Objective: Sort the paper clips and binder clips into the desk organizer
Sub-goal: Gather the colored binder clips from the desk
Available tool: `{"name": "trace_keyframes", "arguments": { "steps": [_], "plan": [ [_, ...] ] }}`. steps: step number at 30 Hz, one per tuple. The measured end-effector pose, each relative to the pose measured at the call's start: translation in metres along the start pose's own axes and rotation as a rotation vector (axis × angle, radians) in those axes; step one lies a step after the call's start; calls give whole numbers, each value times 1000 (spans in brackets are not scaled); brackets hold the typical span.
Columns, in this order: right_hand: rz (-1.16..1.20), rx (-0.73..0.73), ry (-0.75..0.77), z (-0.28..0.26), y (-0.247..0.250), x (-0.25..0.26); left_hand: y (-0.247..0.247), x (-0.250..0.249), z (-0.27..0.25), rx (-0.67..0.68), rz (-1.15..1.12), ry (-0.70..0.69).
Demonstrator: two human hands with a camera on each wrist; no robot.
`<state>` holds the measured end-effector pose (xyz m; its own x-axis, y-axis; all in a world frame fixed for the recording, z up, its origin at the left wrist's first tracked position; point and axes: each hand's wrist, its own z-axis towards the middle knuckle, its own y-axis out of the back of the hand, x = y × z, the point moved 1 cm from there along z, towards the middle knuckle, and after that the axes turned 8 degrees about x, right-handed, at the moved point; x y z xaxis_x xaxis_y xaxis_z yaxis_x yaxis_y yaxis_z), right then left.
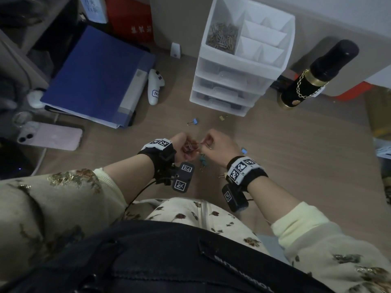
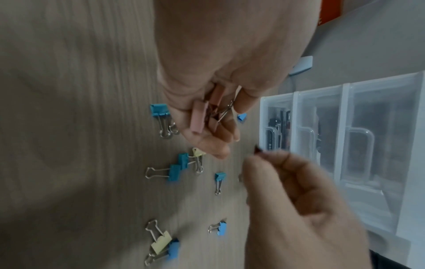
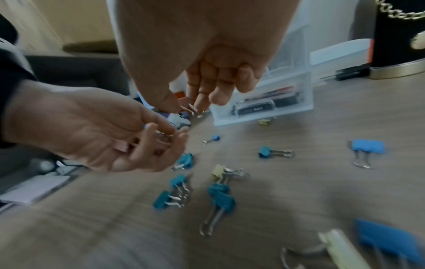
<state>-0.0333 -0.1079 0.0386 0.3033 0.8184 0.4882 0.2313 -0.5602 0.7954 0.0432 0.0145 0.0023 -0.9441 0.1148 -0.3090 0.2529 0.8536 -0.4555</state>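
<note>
My left hand (image 1: 187, 148) is cupped palm-up over the desk and holds several pink binder clips (image 2: 200, 116) in its curled fingers. Close to its right, my right hand (image 1: 204, 143) pinches a small binder clip (image 3: 192, 109) between thumb and forefinger; its dark red tip (image 2: 258, 150) shows above the knuckles. Loose blue binder clips (image 2: 174, 172) and yellow binder clips (image 2: 162, 243) lie scattered on the desk under and around both hands. The white desk organizer (image 1: 230, 81) stands behind them, with a heap of paper clips (image 1: 223, 38) in its top left compartment.
A blue folder (image 1: 95, 75), a pink phone (image 1: 53, 136) and a white controller (image 1: 155, 86) lie at the left. A black bottle with a gold chain (image 1: 313, 77) stands right of the organizer. Two more clips (image 1: 193, 121) lie before the drawers.
</note>
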Motion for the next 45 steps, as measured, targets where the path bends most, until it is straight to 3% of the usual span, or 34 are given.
{"name": "trace_keyframes", "arguments": {
  "steps": [5,8,12,20,26,30,35,41,45],
  "plan": [
    [19,62,108,4,-4,8,-13,-5,4,49,79,-10],
    [56,-2,125,2,6,1,-24,-10,3,23,172,-3],
    [48,-85,119,3,37,-9,-50,-28,-6,107,263,5],
    [-8,-363,171,14,140,-9,-124,-103,-36,221,288,-253],
    [-81,-557,235,37,197,-19,-177,-161,-56,278,63,-554],
    [-214,-544,149,54,212,-34,-195,-186,-48,198,-46,-665],
    [-327,-533,74,70,212,-47,-202,-194,-30,91,39,-755],
    [-312,-478,-30,86,194,-62,-204,-188,-15,158,306,-921],
    [-332,-490,-25,88,191,-64,-203,-182,-12,204,352,-920]
  ]
}}
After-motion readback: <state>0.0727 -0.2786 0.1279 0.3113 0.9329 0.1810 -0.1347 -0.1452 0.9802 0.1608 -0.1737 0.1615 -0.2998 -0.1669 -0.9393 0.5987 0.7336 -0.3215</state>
